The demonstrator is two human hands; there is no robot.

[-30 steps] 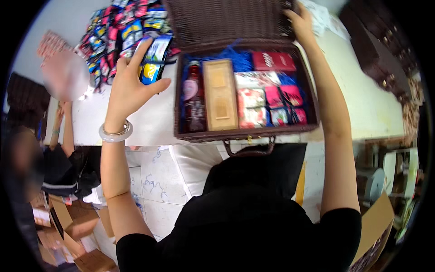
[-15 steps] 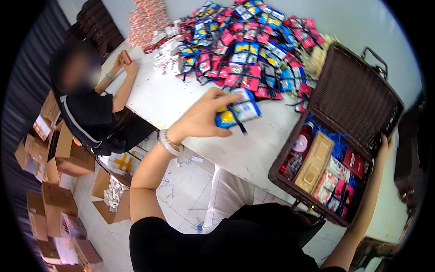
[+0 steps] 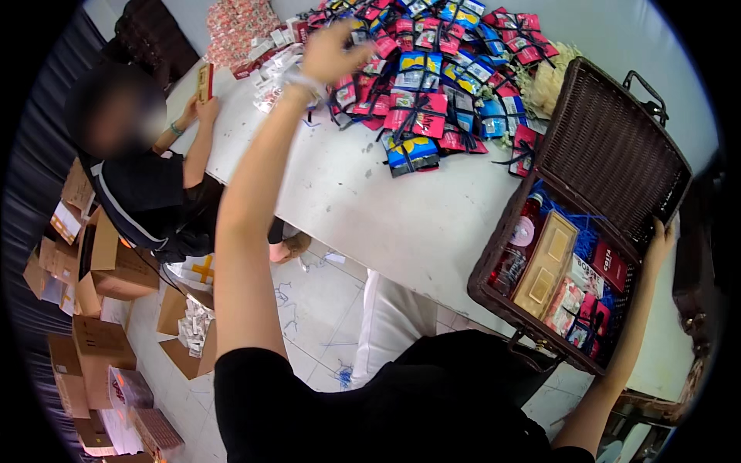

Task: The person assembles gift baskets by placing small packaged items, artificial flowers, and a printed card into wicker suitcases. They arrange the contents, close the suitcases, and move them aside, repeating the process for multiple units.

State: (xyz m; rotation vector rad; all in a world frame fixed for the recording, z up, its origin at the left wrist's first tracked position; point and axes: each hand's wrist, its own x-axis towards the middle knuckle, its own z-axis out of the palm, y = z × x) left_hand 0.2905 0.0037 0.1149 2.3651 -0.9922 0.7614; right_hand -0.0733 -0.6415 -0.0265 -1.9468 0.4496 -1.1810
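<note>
My left hand (image 3: 330, 55) is stretched over the far left part of a heap of small tied packets (image 3: 421, 69), pink and blue with black ribbons. Its thumb and fingers look spread, slightly blurred, with nothing seen in them. One blue and yellow packet (image 3: 411, 154) lies at the heap's near edge. At the right, my right hand (image 3: 659, 245) grips the side of an open brown wicker case (image 3: 494, 289) near its hinge. Inside the case sit a red bottle (image 3: 525, 224), a long gold box (image 3: 545, 266), a dark red box (image 3: 610, 265), smaller packets and blue shredded filler (image 3: 583, 228).
Left of the heap are small white boxes (image 3: 282, 73) and a pile of pink floral packets (image 3: 238, 31). Across the white table (image 3: 363, 201) at the left, a co-worker (image 3: 143, 193) holds a small box (image 3: 204, 82). Cardboard boxes (image 3: 104, 359) stack on the floor.
My left hand has let go of the blue and yellow packet, now on the table, and moved up and left over the heap. My right hand stays at the case. The co-worker's box is raised.
</note>
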